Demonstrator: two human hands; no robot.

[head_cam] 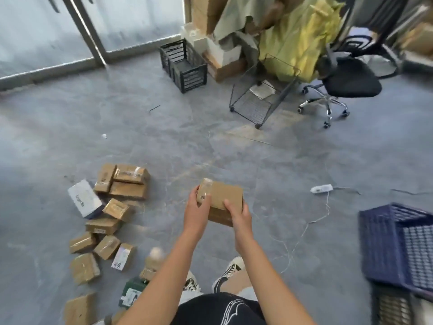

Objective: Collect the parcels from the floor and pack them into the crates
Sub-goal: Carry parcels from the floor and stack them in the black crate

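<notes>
Both hands hold a small stack of brown cardboard parcels (pixel 225 195) above the grey floor, in front of me. My left hand (pixel 198 207) grips the stack's left side with the thumb over the taped top. My right hand (pixel 239 213) grips its right near corner. Several more brown parcels (pixel 128 184) and a white box (pixel 83 198) lie scattered on the floor to the left. A dark blue crate (pixel 379 242) stands at the right edge, apart from the hands. A black crate (pixel 185 64) stands far back by the glass door.
A wire basket cart (pixel 262 95) and a black office chair (pixel 346 78) stand at the back right before piled boxes and yellow bags. A white power strip (pixel 322 188) with a trailing cord lies on the floor to the right. My shoes (pixel 228 273) are below.
</notes>
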